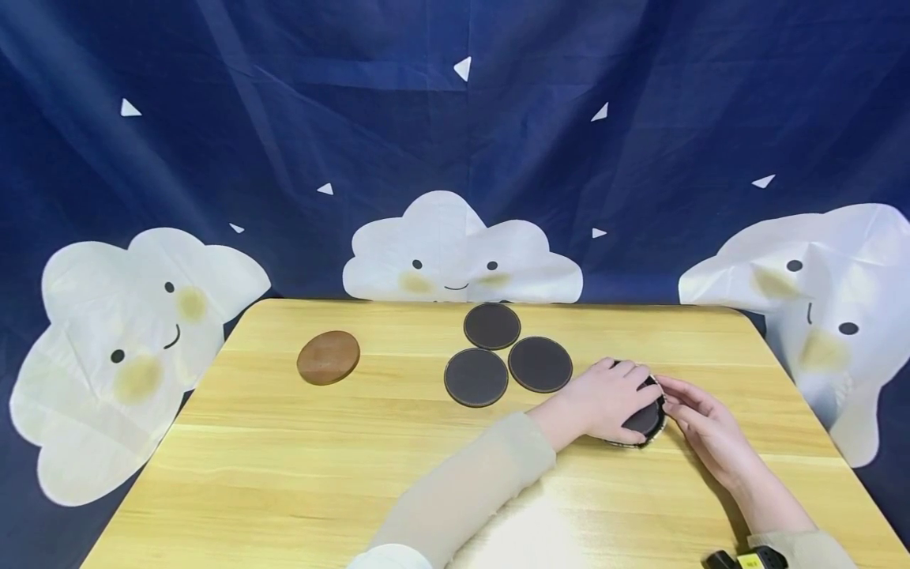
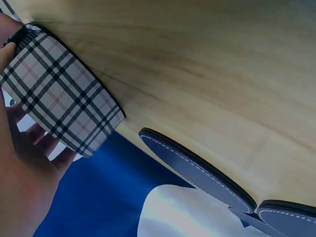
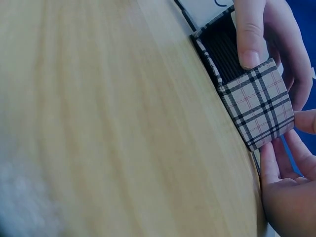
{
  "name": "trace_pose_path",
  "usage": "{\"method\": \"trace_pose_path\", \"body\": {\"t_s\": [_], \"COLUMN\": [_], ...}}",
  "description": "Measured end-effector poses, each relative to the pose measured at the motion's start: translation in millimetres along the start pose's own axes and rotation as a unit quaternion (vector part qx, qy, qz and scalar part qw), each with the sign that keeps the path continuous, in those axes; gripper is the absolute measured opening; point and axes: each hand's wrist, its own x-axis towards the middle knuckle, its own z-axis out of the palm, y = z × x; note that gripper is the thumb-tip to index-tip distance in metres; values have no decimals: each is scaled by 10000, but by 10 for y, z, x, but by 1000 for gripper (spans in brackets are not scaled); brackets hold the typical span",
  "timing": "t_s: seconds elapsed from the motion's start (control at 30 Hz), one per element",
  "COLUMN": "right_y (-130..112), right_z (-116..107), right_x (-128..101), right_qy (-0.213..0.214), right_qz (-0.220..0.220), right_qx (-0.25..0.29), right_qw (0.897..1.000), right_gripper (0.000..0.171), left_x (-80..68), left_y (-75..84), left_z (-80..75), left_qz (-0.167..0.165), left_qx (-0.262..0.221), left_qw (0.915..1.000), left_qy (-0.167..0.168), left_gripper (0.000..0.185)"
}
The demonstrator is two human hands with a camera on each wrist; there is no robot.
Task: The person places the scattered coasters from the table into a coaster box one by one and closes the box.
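A round coaster holder (image 1: pixel 648 416) with a black inside and a plaid outer wall (image 3: pixel 264 104) sits on the right part of the table. My left hand (image 1: pixel 613 399) reaches over its top and grips it, with the thumb at the open slot in the right wrist view. Dark ridged edges (image 3: pixel 224 54), like stacked discs, show inside that slot. On the holder's right side, the thumb and fingers of my right hand (image 1: pixel 711 431) hold its rim. Three black stitched coasters (image 1: pixel 476 378) lie close together just left of the holder. The left palm hides part of the holder's top.
A brown round coaster (image 1: pixel 329 358) lies by itself on the left side of the wooden table (image 1: pixel 284 474). Behind the table's far edge hangs a blue curtain (image 1: pixel 398 126) with white clouds. A dark device with a yellow label (image 1: pixel 750 561) is on the right wrist.
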Motion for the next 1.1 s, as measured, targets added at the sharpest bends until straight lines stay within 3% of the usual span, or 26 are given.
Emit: {"method": "trace_pose_path", "body": {"t_s": [0.43, 0.7, 1.1], "right_y": [12, 9, 17], "right_z": [16, 11, 18], "right_x": [4, 11, 8], "right_qy": [-24, 19, 25], "right_qz": [-114, -31, -100], "right_qx": [154, 74, 126], "right_qw": [9998, 10000, 9999], "right_gripper": [55, 54, 52], "left_x": [-65, -134, -264], "left_y": [-47, -91, -324], "left_z": [-53, -116, -108], "left_qz": [59, 80, -206], "left_qx": [293, 414, 385], "left_qw": [9987, 9980, 9972], "left_qy": [401, 464, 612], "left_gripper": [64, 63, 60]}}
